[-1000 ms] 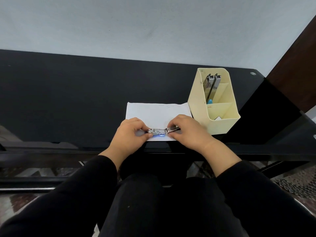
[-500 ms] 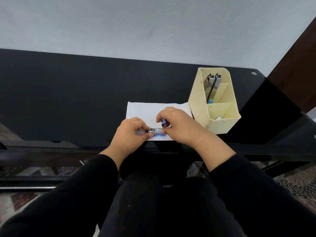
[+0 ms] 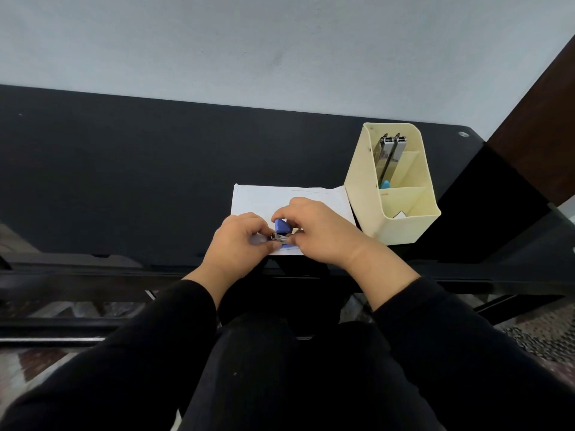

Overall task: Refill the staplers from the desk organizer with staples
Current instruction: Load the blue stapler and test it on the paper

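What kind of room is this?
Probably a home or office work spot: a black desk against a plain wall, a cream desk organizer, and a sheet of paper.

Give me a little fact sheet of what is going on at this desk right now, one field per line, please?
surface: black desk
work mat: white sheet of paper at the desk's near edge
item in hand: small blue stapler with a metal core, held over the paper
left hand: pinches the stapler's left end
right hand: grips the stapler's right side
storage: cream plastic desk organizer, right of the paper
in storage: metal stapler with a light blue tip, standing in the rear compartment
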`<state>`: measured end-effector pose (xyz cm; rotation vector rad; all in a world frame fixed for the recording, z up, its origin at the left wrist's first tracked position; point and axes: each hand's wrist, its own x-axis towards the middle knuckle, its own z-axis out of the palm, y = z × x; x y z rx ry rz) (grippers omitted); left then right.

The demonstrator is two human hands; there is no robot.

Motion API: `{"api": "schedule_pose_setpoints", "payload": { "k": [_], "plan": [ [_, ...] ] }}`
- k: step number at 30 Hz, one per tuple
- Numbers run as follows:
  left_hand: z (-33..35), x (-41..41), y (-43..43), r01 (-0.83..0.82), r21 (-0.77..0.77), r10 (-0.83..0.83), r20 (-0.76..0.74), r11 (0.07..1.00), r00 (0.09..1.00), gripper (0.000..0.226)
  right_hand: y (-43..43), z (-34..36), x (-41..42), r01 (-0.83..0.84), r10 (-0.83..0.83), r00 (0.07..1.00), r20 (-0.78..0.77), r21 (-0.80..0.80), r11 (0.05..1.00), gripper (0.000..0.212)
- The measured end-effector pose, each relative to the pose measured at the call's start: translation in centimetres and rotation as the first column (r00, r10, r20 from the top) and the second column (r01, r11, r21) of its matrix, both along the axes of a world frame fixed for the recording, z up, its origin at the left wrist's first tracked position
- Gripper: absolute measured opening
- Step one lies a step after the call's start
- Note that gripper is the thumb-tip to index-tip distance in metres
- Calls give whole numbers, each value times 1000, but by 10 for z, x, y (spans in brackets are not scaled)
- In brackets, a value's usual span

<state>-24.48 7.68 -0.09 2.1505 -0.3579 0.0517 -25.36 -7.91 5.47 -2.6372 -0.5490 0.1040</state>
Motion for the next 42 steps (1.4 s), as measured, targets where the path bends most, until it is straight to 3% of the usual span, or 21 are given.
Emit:
{"api": "schedule_pose_setpoints", "payload": {
  "k": [12,22,29,37,42],
  "plan": [
    [-1,0,0,-10,-17,10,-21,1000,1000,12,-9,-6,0,27,-22,999,-42,119,993,19],
    [-2,-2,-1,-22,40,22,15,999,1000,15,-5,-3,3,54,-55,998,5,83,995,12],
    [-2,0,-2,-17,80,14,36,997,999,17,-6,-4,0,32,-32,999,1,48,998,27],
    [-4,0,-2,-30,80,26,53,996,998,17,-5,-4,0,14,-13,1000,-4,41,999,26],
    [-7,1,-2,-35,80,30,55,996,998,17,-10,-9,0,56,-56,998,-7,121,991,27]
  ]
}}
